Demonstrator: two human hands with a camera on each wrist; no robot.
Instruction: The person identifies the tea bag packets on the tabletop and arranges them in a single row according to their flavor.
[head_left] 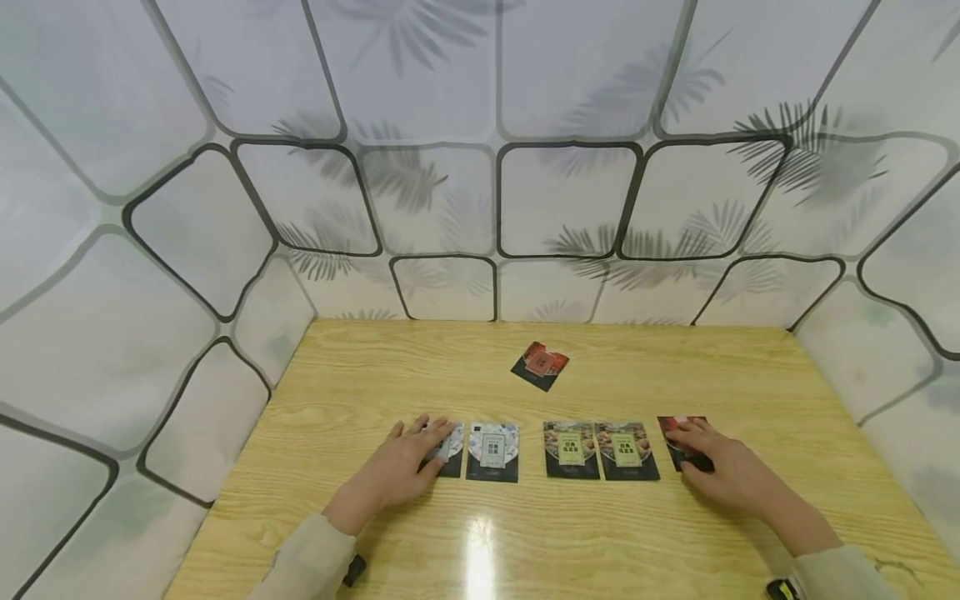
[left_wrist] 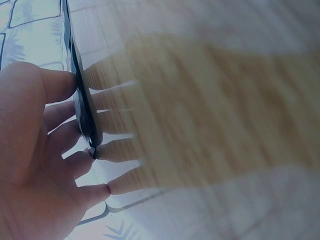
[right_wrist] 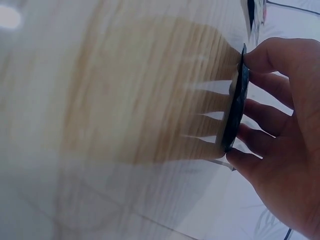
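Note:
My left hand (head_left: pixel 401 467) rests with spread fingers over the left end of a row of flat packets, partly hiding a blue-and-white packet (head_left: pixel 454 457). In the left wrist view, the thumb and fingertips touch the top of that packet (left_wrist: pixel 82 102), which lies flat. At the row's right end, my right hand (head_left: pixel 723 467) lies over a red-and-black packet (head_left: pixel 667 429) and hides much of it. The right wrist view shows thumb and fingertips pressing on this packet's upper face (right_wrist: pixel 238 107), with the little finger at its edge.
Between the hands lie another blue-and-white packet (head_left: pixel 492 454) and two packets with yellow-green labels, one left (head_left: pixel 572 451) and one right (head_left: pixel 627 451). Farther back sits a tilted red packet (head_left: pixel 541 364). Patterned wall covering (head_left: pixel 562 200) encloses the wooden table (head_left: pixel 420 358) behind and at both sides.

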